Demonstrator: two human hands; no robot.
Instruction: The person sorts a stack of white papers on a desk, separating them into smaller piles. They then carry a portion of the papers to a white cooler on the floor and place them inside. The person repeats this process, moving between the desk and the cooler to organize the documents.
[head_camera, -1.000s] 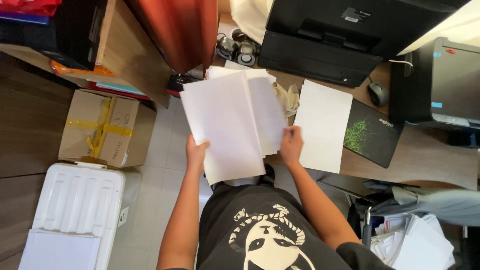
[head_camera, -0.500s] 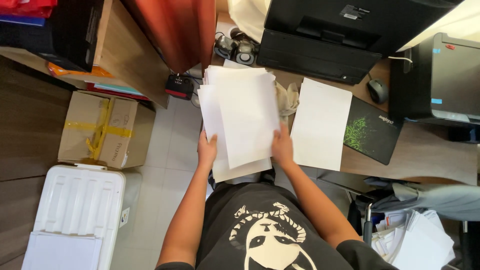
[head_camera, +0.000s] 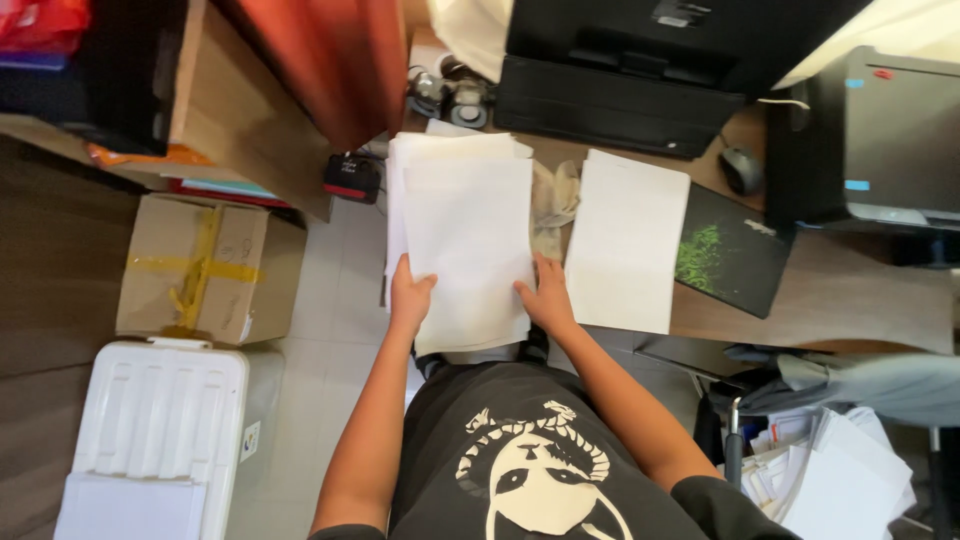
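A loose stack of white paper sheets (head_camera: 462, 235) lies at the left end of the wooden desk (head_camera: 840, 300), its near edge overhanging towards me. My left hand (head_camera: 410, 295) grips the stack's lower left edge, thumb on top. My right hand (head_camera: 545, 295) holds its lower right corner, fingers spread on the top sheet. A second, neat pile of white paper (head_camera: 625, 240) lies flat on the desk just right of my right hand. A crumpled beige cloth (head_camera: 552, 205) sits between the two piles.
A black keyboard (head_camera: 615, 105) and monitor stand lie behind the papers; a mouse (head_camera: 742, 170) and black mouse pad (head_camera: 725, 250) sit right, beside a printer (head_camera: 880, 140). On the floor are a taped cardboard box (head_camera: 205, 265), a white plastic bin (head_camera: 160, 430) and scattered papers (head_camera: 830, 480).
The fanned sheets I held up have been brought together and lowered onto the desk's left end. Both hands moved closer to each other along the stack's near edge.
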